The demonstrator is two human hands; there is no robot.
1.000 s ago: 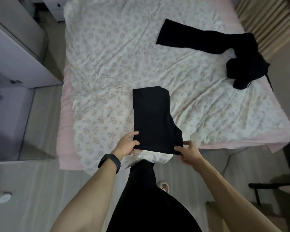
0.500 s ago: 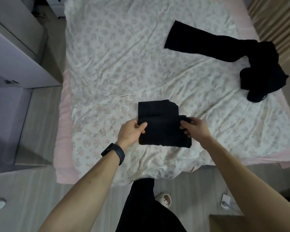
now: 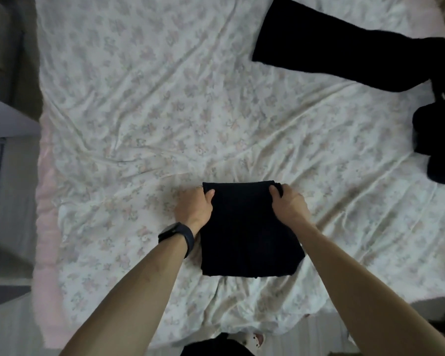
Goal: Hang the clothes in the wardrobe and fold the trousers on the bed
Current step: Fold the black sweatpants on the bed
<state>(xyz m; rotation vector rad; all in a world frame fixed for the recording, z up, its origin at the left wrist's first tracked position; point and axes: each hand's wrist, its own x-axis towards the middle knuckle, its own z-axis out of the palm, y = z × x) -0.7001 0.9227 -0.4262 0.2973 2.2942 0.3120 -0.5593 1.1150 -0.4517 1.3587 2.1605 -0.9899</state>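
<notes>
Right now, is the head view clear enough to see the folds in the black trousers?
Head view: dim, flat light, no glare; the folded trousers read as one near-black patch, layers not separable. Head view: sheet creases are legible; left hand and right hand gripping the far corners show clearly.

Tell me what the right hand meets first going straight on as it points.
Past the folded trousers the right hand grips, only bare bedsheet, seemingly; the other black garment lies off to the right.
</notes>
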